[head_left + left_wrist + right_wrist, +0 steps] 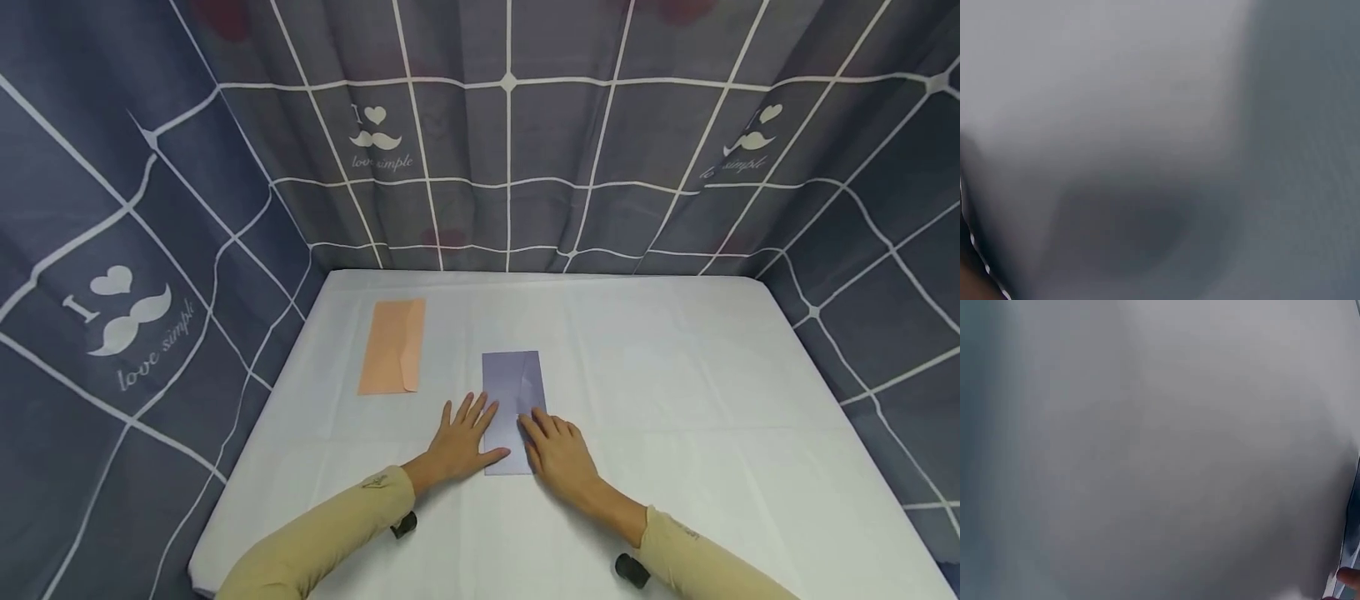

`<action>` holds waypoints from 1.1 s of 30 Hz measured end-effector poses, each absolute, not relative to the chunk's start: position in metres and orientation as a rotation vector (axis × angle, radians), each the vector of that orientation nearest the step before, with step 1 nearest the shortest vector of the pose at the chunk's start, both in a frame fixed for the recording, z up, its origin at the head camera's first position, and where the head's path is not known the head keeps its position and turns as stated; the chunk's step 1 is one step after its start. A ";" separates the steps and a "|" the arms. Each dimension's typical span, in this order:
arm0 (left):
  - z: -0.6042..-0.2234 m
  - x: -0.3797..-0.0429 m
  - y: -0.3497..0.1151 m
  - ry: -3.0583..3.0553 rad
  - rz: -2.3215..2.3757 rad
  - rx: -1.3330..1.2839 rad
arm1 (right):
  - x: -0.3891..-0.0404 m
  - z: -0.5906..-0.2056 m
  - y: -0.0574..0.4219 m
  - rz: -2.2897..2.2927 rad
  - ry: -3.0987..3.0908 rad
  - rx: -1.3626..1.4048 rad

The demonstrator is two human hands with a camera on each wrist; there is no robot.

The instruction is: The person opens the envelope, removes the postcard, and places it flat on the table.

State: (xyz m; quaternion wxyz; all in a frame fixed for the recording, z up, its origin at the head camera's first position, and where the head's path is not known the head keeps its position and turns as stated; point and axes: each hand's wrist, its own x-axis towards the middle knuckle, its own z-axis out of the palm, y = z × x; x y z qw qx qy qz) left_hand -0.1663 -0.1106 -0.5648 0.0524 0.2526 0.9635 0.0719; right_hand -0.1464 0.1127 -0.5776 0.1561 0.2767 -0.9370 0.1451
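Observation:
A purple envelope point(512, 377) lies upright-on on the white table, its long flap along the right side. My left hand point(459, 442) rests with spread fingers along its left edge, thumb reaching over the paper. On the other side, the fingers of my right hand point(558, 454) press on the envelope's right part, covering some of the flap. In the right wrist view only a fingertip point(1349, 577) shows at the lower right corner. The left wrist view is mostly blurred grey cloth.
An orange envelope point(390, 348) lies to the left and farther back on the white tablecloth point(660, 358). Dark grid-patterned curtains point(555, 133) hang behind the table and at both sides. Small black devices point(632, 570) are under both wrists.

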 end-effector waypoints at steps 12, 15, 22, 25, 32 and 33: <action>-0.565 -0.167 -0.113 2.960 0.178 0.759 | -0.159 -0.569 0.145 0.421 -2.636 0.598; -0.566 -0.167 -0.112 2.954 0.180 0.762 | -0.167 -0.559 0.141 0.389 -2.699 0.544; -0.572 -0.167 -0.109 2.942 0.109 0.738 | -0.189 -0.531 0.118 0.229 -2.948 0.493; -0.571 -0.170 -0.108 2.972 0.149 0.750 | -0.204 -0.519 0.108 0.501 -3.147 0.345; -0.571 -0.167 -0.110 2.952 0.156 0.771 | -0.227 -0.511 0.092 1.657 -3.202 -0.252; -0.570 -0.166 -0.110 2.948 0.152 0.769 | -0.229 -0.511 0.091 1.751 -3.172 -0.324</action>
